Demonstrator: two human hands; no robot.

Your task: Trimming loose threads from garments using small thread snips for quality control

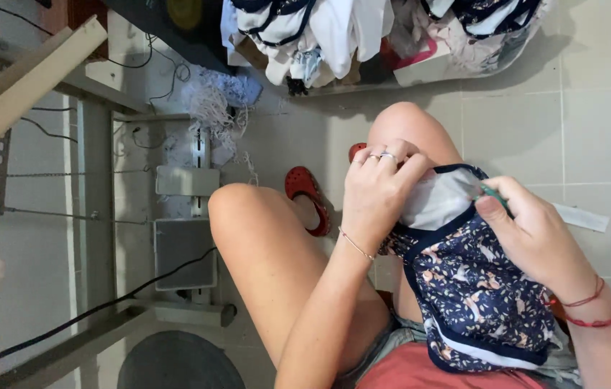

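While both hands grip it over the lap, left hand (pixel 377 194) pinches the white lining and right hand (pixel 528 230) closes on the garment (pixel 471 288) edge with a small green tool (pixel 494 194). Navy print fabric looks light, soft, floppy; best held at the bound rim. Red shoe (pixel 309 198) and clothes pile (pixel 384 36) lie on the floor beyond.

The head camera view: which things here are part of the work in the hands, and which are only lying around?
In hand:
- navy patterned garment with white lining, held by the left hand
- small green tool, gripped in the right hand at the garment's edge

Lying about:
- heap of clothes on the floor
- red shoe
- grey pedal
- black cable
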